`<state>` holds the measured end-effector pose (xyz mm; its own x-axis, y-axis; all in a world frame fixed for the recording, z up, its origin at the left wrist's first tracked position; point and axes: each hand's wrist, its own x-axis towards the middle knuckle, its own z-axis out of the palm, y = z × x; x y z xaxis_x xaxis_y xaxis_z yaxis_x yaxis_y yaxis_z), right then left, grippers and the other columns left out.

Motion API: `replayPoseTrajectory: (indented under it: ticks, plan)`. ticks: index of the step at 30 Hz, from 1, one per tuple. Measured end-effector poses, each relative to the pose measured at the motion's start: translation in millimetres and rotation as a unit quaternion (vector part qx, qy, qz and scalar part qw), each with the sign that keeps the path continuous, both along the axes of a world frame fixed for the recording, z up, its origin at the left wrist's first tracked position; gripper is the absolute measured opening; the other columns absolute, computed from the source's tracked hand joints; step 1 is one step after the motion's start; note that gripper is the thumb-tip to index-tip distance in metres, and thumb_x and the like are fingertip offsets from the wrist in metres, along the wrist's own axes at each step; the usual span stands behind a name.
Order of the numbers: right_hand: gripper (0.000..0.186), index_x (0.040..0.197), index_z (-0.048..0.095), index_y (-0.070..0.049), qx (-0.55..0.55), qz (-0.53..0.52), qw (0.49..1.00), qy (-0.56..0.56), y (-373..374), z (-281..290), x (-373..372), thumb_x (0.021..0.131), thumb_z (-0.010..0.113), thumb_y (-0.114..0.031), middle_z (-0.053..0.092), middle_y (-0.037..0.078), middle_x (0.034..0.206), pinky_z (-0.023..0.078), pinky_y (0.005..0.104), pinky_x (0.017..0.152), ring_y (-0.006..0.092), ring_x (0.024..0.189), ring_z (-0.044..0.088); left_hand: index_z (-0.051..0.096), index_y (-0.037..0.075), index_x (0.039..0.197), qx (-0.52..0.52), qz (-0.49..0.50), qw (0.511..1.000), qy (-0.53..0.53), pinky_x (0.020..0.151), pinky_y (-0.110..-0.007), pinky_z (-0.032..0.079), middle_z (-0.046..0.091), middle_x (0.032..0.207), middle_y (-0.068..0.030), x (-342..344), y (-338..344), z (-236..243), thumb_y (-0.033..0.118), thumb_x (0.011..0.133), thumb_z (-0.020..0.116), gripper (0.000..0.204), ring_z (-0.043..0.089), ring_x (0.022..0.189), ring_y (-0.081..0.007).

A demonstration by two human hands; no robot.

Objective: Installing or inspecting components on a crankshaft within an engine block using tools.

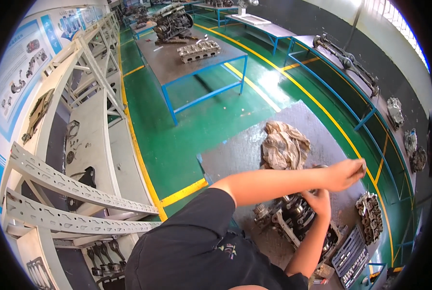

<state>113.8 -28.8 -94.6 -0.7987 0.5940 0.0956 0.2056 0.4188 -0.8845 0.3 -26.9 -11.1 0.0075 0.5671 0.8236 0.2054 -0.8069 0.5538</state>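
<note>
My left arm reaches across to the right, over the engine block (293,227) on the metal-topped table. At its end my left hand (346,175) is closed in a fist above the table's right side; whatever it grips is hidden. Below that forearm, my right hand (318,200) is at the top of the block with its fingers curled. The left arm covers part of that hand, so what it holds does not show. Dark metal journals and round parts fill the block's open face. A crumpled, stained cloth (284,146) lies just beyond my left forearm.
An open socket set (351,258) and a cylinder head (369,217) sit right of the block. Ahead, a blue-framed table (153,58) carries another cylinder head (199,50) and an engine (174,24). White metal shelving (56,217) runs along the left; a bench with an axle (346,60) stands right.
</note>
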Motion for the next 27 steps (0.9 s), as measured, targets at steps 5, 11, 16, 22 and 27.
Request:
replayPoseTrajectory:
  ticks: [5, 11, 16, 22, 27]
  plan:
    - [0.024, 0.080, 0.058, -0.004, -0.133, 0.011, 0.991, -0.027, 26.2, 18.5, 52.1, 0.078, 0.080, -0.013, 0.059, 0.002, 0.084, 0.044, 0.0249, 0.068, 0.0106, 0.076, 0.054, 0.050, 0.000, 0.095, -0.199, -0.019, 0.977, -0.072, 0.067, -0.043, 0.047, 0.060, 0.079, -0.0195, -31.4, -2.0, 16.6, 0.013, 0.095, 0.059, 0.016, 0.059, 0.073, -0.0387]
    - [0.009, 0.096, 0.056, -0.003, 0.184, -0.229, 0.929, 0.227, 30.0, -23.6, -18.9, 0.091, 0.064, -0.006, 0.059, 0.003, 0.085, 0.047, 0.0283, 0.071, 0.0127, 0.078, 0.056, 0.055, 0.000, 0.096, -0.104, -0.072, 0.989, 0.074, 0.071, -0.045, 0.048, 0.064, 0.084, -0.0220, 17.9, -7.6, 14.3, 0.013, 0.095, 0.059, 0.014, 0.063, 0.083, -0.0418]
    - [0.014, 0.099, 0.059, 0.000, -0.004, -0.150, 0.977, 0.153, 22.8, 1.0, 76.0, 0.091, 0.066, -0.007, 0.062, 0.004, 0.084, 0.051, 0.0311, 0.074, 0.0158, 0.078, 0.061, 0.052, 0.000, 0.096, -0.101, -0.028, 0.994, -0.002, 0.063, -0.047, 0.046, 0.060, 0.074, -0.0210, -17.5, -12.3, 13.6, 0.013, 0.096, 0.056, 0.014, 0.059, 0.071, -0.0456]
    - [0.022, 0.111, 0.059, 0.002, 0.178, -0.068, 0.974, 0.120, 19.4, -50.2, -23.8, 0.094, 0.063, -0.012, 0.065, 0.007, 0.101, 0.048, 0.0304, 0.086, 0.0154, 0.091, 0.060, 0.051, -0.002, 0.101, -0.101, -0.072, 0.989, 0.076, 0.073, -0.048, 0.047, 0.061, 0.087, -0.0257, 13.2, 3.9, 14.9, 0.014, 0.095, 0.055, 0.017, 0.060, 0.086, -0.0448]
    - [0.022, 0.105, 0.057, -0.002, -0.041, -0.338, 0.907, 0.249, 35.2, 2.9, 34.1, 0.090, 0.070, -0.011, 0.062, 0.007, 0.099, 0.050, 0.0357, 0.078, 0.0166, 0.092, 0.061, 0.060, 0.001, 0.099, -0.091, -0.040, 0.994, 0.044, 0.063, -0.032, 0.047, 0.061, 0.075, -0.0082, -25.1, -10.0, 23.2, 0.016, 0.099, 0.057, 0.015, 0.057, 0.067, -0.0163]
